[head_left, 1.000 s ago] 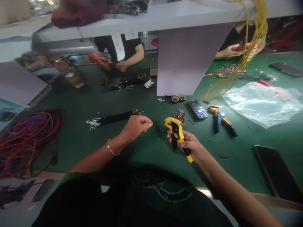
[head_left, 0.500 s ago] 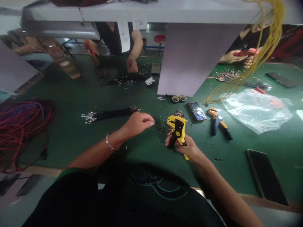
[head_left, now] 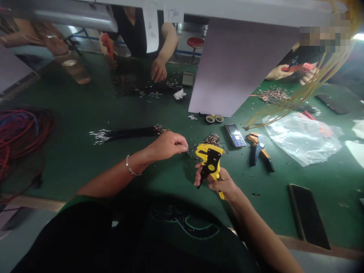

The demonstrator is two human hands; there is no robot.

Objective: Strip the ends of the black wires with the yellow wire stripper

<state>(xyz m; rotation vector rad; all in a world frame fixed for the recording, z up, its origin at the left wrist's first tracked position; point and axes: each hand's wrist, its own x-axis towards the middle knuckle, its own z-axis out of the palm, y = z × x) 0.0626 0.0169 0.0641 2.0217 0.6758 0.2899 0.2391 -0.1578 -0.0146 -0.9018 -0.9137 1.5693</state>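
Note:
My left hand [head_left: 167,145] is closed in a pinch, with a thin dark wire [head_left: 191,148] showing between its fingertips and the tool's jaws. Wrapped round the handles of a yellow and black wire stripper [head_left: 211,161] is my right hand [head_left: 224,184]. The stripper's jaws point left toward the pinched fingers; whether they grip the wire is too small to tell. Behind the stripper lies a heap of small cut wire bits [head_left: 212,139]. A bundle of black wires [head_left: 127,134] with bared ends rests on the green table beyond my left hand.
To the right are a keypad phone [head_left: 235,135], a second wire stripper [head_left: 259,149], a clear plastic bag [head_left: 304,140] and a dark smartphone [head_left: 308,216]. Red cables [head_left: 19,140] lie left. A pale divider [head_left: 224,68] stands ahead, with co-workers' hands [head_left: 158,70] beyond it.
The stripper in my right hand has come left, its jaws now close to my left fingertips. My left hand keeps its pinch. The camera view has shifted slightly.

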